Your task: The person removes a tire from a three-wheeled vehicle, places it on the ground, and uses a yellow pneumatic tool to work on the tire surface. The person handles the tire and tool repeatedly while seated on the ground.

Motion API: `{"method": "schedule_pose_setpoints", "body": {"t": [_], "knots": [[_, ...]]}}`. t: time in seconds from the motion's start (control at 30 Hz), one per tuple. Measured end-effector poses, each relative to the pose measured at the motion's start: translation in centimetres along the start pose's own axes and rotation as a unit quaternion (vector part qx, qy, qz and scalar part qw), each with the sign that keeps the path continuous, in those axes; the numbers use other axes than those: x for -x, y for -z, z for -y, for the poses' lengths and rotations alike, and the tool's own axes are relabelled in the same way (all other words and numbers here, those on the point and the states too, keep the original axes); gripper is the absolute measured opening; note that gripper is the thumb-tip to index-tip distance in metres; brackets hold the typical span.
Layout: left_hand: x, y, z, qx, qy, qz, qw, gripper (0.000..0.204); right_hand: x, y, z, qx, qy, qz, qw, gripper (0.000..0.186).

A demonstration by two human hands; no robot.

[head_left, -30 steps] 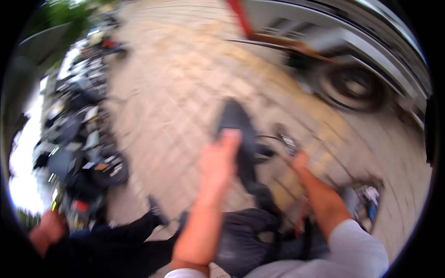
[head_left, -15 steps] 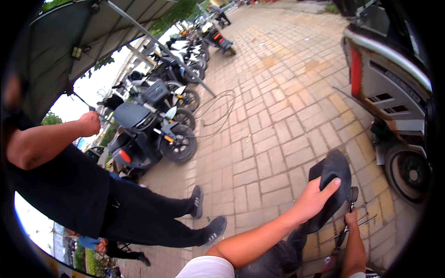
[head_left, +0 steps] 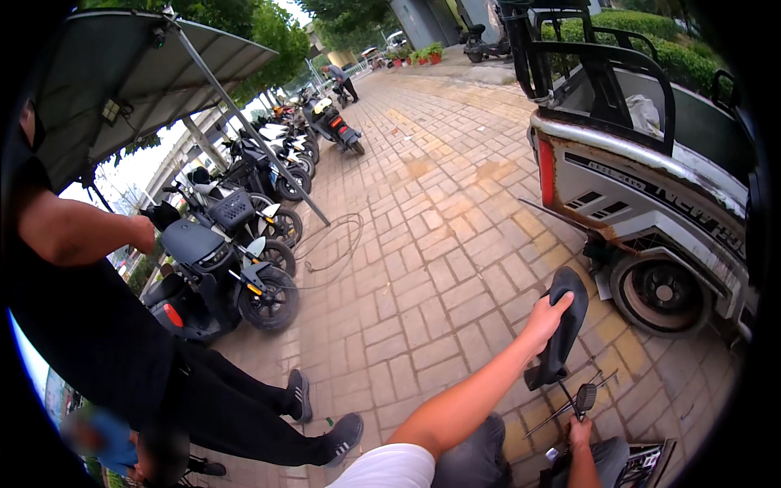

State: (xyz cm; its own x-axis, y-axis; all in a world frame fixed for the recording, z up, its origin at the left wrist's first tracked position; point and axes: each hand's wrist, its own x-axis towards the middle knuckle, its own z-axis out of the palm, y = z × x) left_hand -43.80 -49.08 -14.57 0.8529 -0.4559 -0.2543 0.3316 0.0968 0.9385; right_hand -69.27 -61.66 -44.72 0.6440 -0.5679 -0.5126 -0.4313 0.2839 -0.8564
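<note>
Black saddle-shaped piece (head_left: 565, 337) is up off the ground, right of centre, over brick paving (head_left: 431, 268). Narrow rounded end points away from the wearer; broader lower end hangs toward the knee. Tilted, not level. Underside not visible.

Handling, by judgement: light enough for one hand, firm in the body, slight give at the surface. Smooth-looking cover might slip if gripped only on top; does not look fragile. Best hold seems across the narrow middle, thumb above and fingers wrapped beneath the edge.

Left hand (head_left: 547, 320) holds it much that way: thumb pressed along the top, fingers curled around the side and mostly hidden. Arm nearly straight.

Right hand (head_left: 580, 431) is below and nearer the body, closed around the lower part of a dark oval-headed piece (head_left: 586, 397); its kind is too small to tell. Finger detail is poor.

Grey trouser knee (head_left: 476, 455) lies between the forearms. Shallow tray (head_left: 669, 455) with metallic bits sits at lower right.

Farther out: white cargo three-wheeler (head_left: 561, 175) on the right; loose wire loop (head_left: 358, 244) on the paving; parked scooters (head_left: 194, 246) on the left, near a co-worker in black (head_left: 89, 325).
</note>
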Motion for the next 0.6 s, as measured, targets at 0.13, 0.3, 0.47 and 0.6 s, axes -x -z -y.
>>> {"method": "schedule_pose_setpoints", "body": {"t": [0.13, 0.3, 0.47, 0.6], "knots": [[-2.3, -1.2, 2.0, 0.004, 0.032, 0.013, 0.999, 0.04, -2.3, 1.6, -2.4, 0.019, 0.004, -0.041, 0.999, 0.013], [-0.9, 0.1, 1.6, 0.042, 0.019, -0.002, 0.999, 0.04, -2.3, 1.0, -3.5, 0.059, 0.035, -0.041, 0.997, 0.016], [-0.8, 1.4, 1.7, 0.016, 0.019, -0.001, 1.0, 0.04, -2.3, 0.4, -4.0, 0.118, 0.044, -0.043, 0.991, 0.017], [-0.7, 0.7, 1.0, 0.036, 0.014, 0.009, 0.999, 0.04, -4.9, 1.7, -6.5, 0.16, 0.085, -0.074, 0.981, 0.018]]}}
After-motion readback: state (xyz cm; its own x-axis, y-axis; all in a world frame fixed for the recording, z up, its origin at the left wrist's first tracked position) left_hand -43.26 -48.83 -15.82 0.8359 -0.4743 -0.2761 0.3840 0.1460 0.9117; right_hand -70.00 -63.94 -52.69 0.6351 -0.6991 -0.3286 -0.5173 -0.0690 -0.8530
